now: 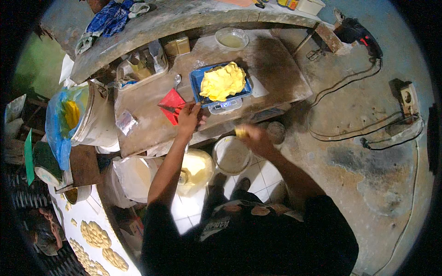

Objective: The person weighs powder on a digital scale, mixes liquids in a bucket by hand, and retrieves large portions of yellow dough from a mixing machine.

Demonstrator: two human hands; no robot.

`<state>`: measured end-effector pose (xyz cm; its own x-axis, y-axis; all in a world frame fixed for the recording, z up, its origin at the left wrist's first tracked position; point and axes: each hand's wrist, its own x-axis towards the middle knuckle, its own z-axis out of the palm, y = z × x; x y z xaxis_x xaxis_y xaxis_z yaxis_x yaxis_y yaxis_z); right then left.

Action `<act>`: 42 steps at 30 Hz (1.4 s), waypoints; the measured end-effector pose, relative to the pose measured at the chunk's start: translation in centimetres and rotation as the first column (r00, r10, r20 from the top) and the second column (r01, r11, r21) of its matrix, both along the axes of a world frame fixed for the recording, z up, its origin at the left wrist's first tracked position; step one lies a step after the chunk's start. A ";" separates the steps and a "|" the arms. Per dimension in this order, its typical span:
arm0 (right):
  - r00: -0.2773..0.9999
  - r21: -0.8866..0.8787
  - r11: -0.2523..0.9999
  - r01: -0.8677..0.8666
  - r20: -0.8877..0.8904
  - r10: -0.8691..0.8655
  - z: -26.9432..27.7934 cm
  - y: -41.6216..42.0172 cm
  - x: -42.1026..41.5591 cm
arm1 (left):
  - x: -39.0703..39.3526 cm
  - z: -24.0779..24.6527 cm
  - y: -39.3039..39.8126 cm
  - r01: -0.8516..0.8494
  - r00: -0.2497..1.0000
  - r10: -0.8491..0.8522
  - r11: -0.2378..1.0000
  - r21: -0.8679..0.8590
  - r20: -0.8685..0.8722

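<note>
A pile of yellow, butter-like fat (pixel 222 81) sits in a blue plastic tray (pixel 194 81) on a digital kitchen scale (pixel 226 106) with a lit display. My left hand (pixel 190 117) is at the tray's near left corner, its fingers touching or close to the rim. Beside it lies a red packet or sheet (pixel 172 103), with a spoon (pixel 178 81) just beyond. My right hand (pixel 253 138), blurred, holds a small yellow lump (pixel 240 131) in front of the table, above a round lidded bucket (pixel 232 155).
A glass bowl of pale liquid (pixel 231 39) stands at the wooden table's (pixel 276 69) back. At left are a container of packets (pixel 142 70) and a white bucket lined with blue plastic (pixel 98 117). A black hand mixer (pixel 359 36) and its cable lie at right.
</note>
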<state>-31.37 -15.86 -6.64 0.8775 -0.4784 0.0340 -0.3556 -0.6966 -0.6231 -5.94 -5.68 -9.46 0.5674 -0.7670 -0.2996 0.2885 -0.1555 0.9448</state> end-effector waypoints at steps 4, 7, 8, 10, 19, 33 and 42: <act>0.981 0.139 0.990 -0.031 -0.187 0.057 -9.1 3.8 -9.8 | 0.3 -1.5 0.1 -0.032 0.998 0.025 0.994 -0.105 -0.061; 0.993 0.406 0.909 0.094 -0.098 -0.059 -11.2 4.2 -15.3 | 1.0 -2.6 0.2 -0.014 0.999 0.011 0.997 -0.081 -0.044; 0.985 0.472 0.864 0.173 -0.100 -0.142 -11.5 4.2 -16.2 | 1.3 -3.0 0.3 -0.007 0.999 0.004 0.997 -0.079 -0.043; 0.952 0.519 0.799 0.303 -0.125 -0.280 -11.0 4.2 -17.1 | 1.6 -3.6 0.3 0.011 0.999 -0.014 0.997 -0.080 -0.044; 0.925 0.297 0.883 0.364 -0.003 -0.380 -10.0 1.5 -14.1 | 0.9 -1.1 0.4 0.039 0.999 -0.040 0.998 -0.046 -0.020; 0.930 -0.107 0.955 0.277 0.279 -0.239 6.3 -10.6 4.6 | 1.9 -2.7 -0.7 0.126 0.989 -0.131 0.989 -0.078 -0.064; 0.953 -0.035 0.956 -0.290 0.085 0.292 5.2 -8.3 8.1 | 2.2 -3.2 -0.6 0.095 0.989 -0.101 0.994 -0.058 -0.110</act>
